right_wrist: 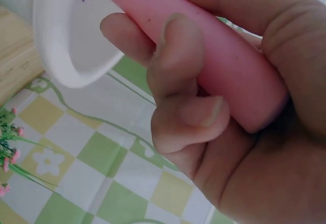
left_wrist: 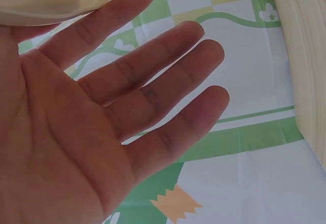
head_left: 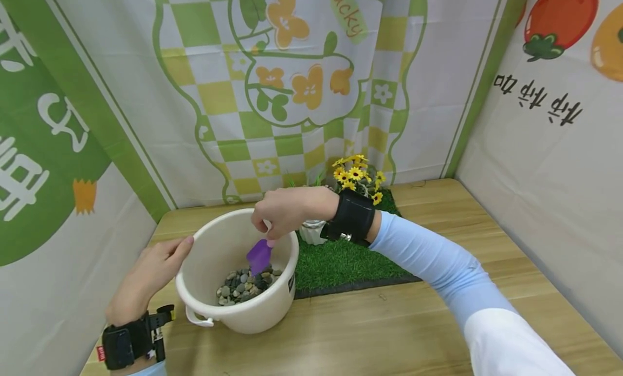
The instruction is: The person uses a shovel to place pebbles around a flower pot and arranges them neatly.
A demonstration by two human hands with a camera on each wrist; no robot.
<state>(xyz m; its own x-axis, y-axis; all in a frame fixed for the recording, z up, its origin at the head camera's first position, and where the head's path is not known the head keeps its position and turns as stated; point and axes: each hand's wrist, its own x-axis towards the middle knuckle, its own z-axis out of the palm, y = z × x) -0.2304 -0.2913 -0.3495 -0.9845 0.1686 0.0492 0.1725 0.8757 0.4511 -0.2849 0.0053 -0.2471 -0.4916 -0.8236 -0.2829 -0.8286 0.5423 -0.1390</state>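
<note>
Checked cloth (head_left: 206, 103) hangs behind a wooden counter (head_left: 340, 332). Fingers curled, the right hand (head_left: 292, 209) is clamped round the pink handle (right_wrist: 229, 68) of a scoop (head_left: 259, 255). Its purple blade slants down inside the white bucket (head_left: 260, 317), tip at the pebbles (head_left: 240, 287) on the bottom (whether under or merely against them cannot be told). The left hand (head_left: 154, 268), fingers straight and spread, touches the bucket's left edge. Beyond, on the right, lies turf (head_left: 336, 262), carrying a pot (head_left: 311, 233) just beside the bucket; yellow flowers (head_left: 356, 175) stand behind the right wrist.

Scooping pebbles looks to be the step in hand. Judging by the slant, the next move calls for sliding the blade under some, then levelling it before any lift, the left hand steadying the bucket.
</note>
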